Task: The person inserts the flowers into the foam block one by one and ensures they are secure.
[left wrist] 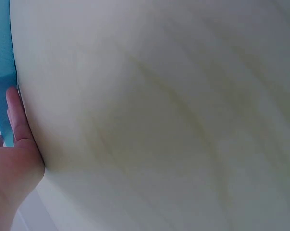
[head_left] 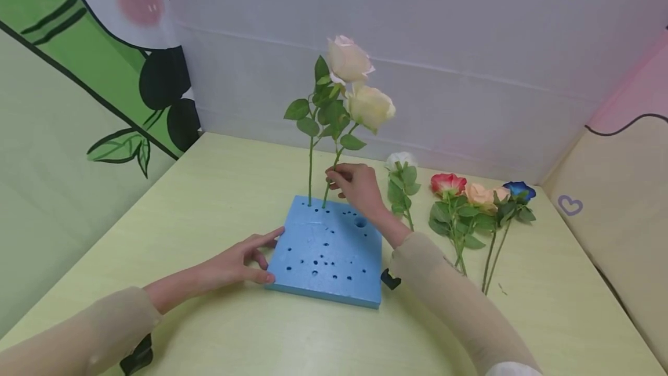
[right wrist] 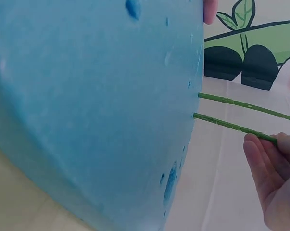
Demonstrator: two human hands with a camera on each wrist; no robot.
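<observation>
A blue foam board [head_left: 341,248] dotted with holes lies on the table. Two artificial roses stand in its far edge: a pale pink rose [head_left: 348,60] on the left stem and a cream-yellow rose [head_left: 370,107] on the right one. My right hand [head_left: 357,187] pinches the yellow rose's stem [right wrist: 231,126] between thumb and fingers, a little above the board. Both stems enter holes in the right wrist view. My left hand [head_left: 235,263] rests at the board's left side, thumb near the front corner and index finger stretched along the edge.
To the right lie a white rose [head_left: 400,161], a red-pink rose [head_left: 447,183], peach roses [head_left: 481,196] and a blue rose [head_left: 519,190], heads toward the back wall. A white cloth wall [head_left: 469,45] closes off the table's rear.
</observation>
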